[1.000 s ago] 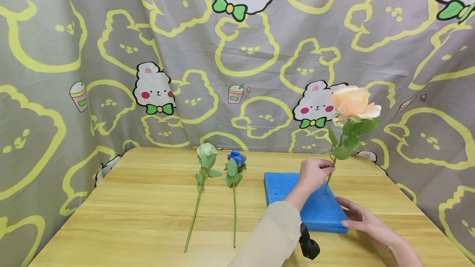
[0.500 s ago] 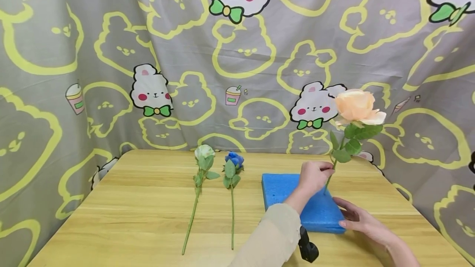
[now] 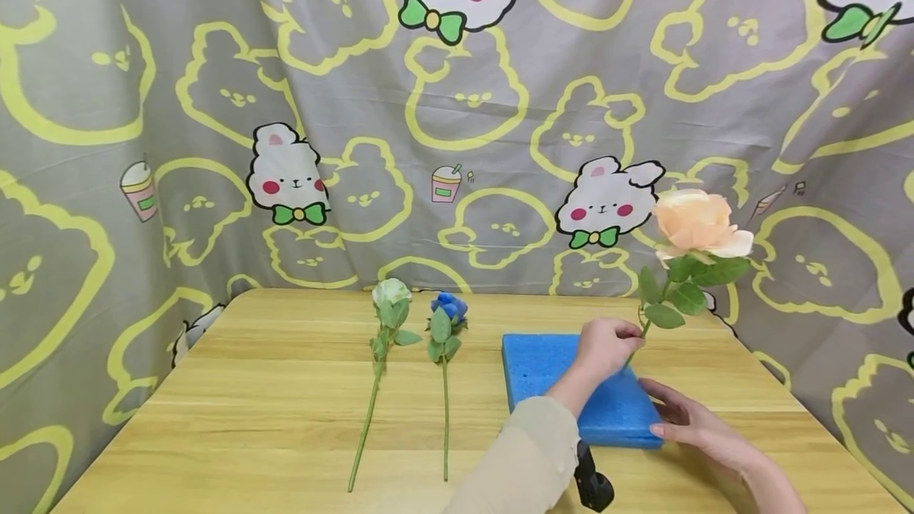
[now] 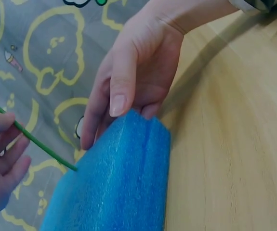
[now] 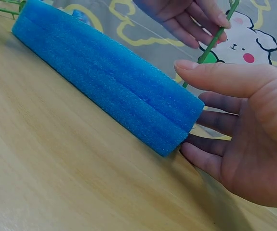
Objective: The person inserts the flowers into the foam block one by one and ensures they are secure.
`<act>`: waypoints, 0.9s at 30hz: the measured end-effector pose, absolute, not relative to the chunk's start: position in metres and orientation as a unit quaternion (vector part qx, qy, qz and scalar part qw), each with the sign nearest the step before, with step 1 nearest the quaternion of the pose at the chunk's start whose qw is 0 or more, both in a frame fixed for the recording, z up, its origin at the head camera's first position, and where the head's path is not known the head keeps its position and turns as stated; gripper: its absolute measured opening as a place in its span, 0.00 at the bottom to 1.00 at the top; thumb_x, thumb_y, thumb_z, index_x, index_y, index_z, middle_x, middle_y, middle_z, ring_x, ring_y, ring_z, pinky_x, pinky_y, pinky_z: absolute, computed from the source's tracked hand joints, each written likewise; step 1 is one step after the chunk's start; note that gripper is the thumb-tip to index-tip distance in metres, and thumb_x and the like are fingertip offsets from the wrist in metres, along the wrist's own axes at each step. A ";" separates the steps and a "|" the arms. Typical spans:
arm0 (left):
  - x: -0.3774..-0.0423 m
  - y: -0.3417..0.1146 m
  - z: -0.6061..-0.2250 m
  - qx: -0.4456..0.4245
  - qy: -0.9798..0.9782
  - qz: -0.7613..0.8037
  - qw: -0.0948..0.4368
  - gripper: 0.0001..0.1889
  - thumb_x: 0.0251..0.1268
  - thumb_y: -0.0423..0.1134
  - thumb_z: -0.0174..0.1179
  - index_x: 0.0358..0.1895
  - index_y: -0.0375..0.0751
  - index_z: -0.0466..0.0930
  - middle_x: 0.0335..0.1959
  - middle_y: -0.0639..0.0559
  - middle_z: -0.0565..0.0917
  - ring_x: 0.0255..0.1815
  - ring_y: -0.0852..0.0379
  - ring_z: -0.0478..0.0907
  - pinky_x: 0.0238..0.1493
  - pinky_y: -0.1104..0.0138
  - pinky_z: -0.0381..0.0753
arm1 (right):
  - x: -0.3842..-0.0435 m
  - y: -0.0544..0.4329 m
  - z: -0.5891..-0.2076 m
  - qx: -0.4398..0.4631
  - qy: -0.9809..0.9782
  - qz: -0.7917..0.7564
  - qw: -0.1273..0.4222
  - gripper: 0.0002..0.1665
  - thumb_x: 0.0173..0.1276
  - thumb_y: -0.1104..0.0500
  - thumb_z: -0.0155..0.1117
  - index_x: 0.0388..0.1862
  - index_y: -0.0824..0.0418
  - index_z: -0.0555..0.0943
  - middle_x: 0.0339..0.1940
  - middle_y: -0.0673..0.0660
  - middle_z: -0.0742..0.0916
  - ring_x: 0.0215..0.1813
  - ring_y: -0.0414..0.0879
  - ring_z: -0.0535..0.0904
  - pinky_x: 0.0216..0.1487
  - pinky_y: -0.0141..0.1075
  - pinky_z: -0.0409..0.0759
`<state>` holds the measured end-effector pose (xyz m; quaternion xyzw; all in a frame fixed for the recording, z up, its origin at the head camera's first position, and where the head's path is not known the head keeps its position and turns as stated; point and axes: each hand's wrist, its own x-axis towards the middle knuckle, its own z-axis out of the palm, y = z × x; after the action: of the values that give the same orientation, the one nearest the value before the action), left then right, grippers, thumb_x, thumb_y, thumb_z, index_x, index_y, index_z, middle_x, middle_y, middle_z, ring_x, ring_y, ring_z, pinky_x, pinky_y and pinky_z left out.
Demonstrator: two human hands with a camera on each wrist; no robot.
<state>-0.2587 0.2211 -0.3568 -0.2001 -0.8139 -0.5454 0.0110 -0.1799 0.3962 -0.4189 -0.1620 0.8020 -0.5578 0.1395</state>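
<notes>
My left hand [image 3: 603, 346] pinches the green stem of a peach rose [image 3: 701, 222], fingertips close above a blue foam block [image 3: 539, 363]. The rose's lower stem end enters the top of the block near its right side; the bloom leans to the right. In the left wrist view the stem [image 4: 49, 151] runs slanting into the foam. My right hand [image 3: 703, 431] holds the block's right end. Seen from the right wrist, the thumb [image 5: 210, 77] lies at the upper edge and the other fingers rest against the end face.
A pale green-white rose [image 3: 391, 292] and a blue rose [image 3: 448, 308] lie on the wooden table [image 3: 271, 403], left of the block, stems toward the front. A patterned grey curtain [image 3: 328, 86] hangs behind. A black device [image 3: 593, 482] sits by the left sleeve.
The peach rose has sunk lower and tipped further to the right, my left hand still pinching its stem. The right hand stays at the block. The head view has shifted slightly.
</notes>
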 end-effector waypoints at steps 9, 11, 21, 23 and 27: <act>-0.256 0.224 -0.359 -0.152 -0.796 -0.585 -0.041 0.02 0.53 0.38 0.68 0.28 0.44 0.86 0.22 0.61 0.79 0.25 0.67 0.74 0.28 0.73 0.73 | -0.180 0.397 -0.419 -0.164 0.795 -0.564 0.148 0.42 0.70 0.64 0.51 0.69 0.79 0.39 0.59 0.33 0.65 0.54 0.21 0.65 0.52 0.24 0.69; -0.256 0.222 -0.358 -0.150 -0.795 -0.587 -0.040 0.02 0.52 0.37 0.68 0.29 0.43 0.86 0.23 0.60 0.80 0.26 0.67 0.75 0.28 0.73 0.74 | -0.179 0.397 -0.420 -0.165 0.793 -0.567 0.149 0.42 0.69 0.64 0.51 0.69 0.79 0.39 0.57 0.29 0.66 0.54 0.21 0.65 0.52 0.24 0.69; -0.257 0.221 -0.359 -0.154 -0.818 -0.554 -0.028 0.03 0.52 0.38 0.68 0.29 0.44 0.88 0.25 0.60 0.83 0.32 0.66 0.78 0.31 0.75 0.75 | -0.180 0.395 -0.420 -0.164 0.797 -0.564 0.140 0.41 0.69 0.64 0.51 0.69 0.79 0.41 0.57 0.31 0.66 0.55 0.23 0.66 0.52 0.24 0.69; -0.257 0.221 -0.360 -0.149 -0.819 -0.554 -0.032 0.02 0.52 0.37 0.69 0.29 0.44 0.88 0.25 0.59 0.84 0.33 0.65 0.79 0.31 0.75 0.76 | -0.180 0.394 -0.420 -0.166 0.797 -0.564 0.139 0.41 0.69 0.64 0.51 0.69 0.79 0.41 0.57 0.30 0.66 0.55 0.23 0.66 0.52 0.24 0.69; -0.258 0.222 -0.362 -0.134 -0.811 -0.568 -0.042 0.02 0.51 0.36 0.69 0.29 0.42 0.88 0.24 0.58 0.84 0.32 0.64 0.79 0.30 0.73 0.76 | -0.181 0.394 -0.420 -0.166 0.798 -0.563 0.136 0.41 0.69 0.64 0.52 0.69 0.79 0.41 0.56 0.30 0.67 0.55 0.22 0.66 0.52 0.24 0.69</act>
<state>-0.2575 0.2221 -0.3619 -0.1341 -0.8108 -0.5682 -0.0420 -0.1806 0.3945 -0.4199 -0.1662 0.7980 -0.5631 0.1363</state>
